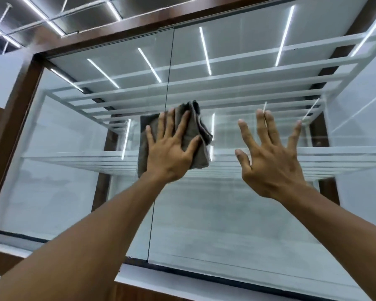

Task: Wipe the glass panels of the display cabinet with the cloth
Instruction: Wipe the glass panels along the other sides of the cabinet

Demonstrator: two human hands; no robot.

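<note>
A grey cloth [201, 129] lies flat against the glass where the left glass panel [91, 131] meets the right glass panel [237, 224]. My left hand [169, 151] presses it to the glass with straight, spread fingers. My right hand [271, 157] is raised at the right panel with fingers spread and holds nothing; whether it touches the glass I cannot tell. A dark vertical seam [159, 192] divides the two panels.
A brown wooden frame [15, 118] surrounds the cabinet on the left and top. White shelves [334, 157] sit inside behind the glass. A white ledge [182, 285] runs along the bottom. Strip lights reflect in the glass.
</note>
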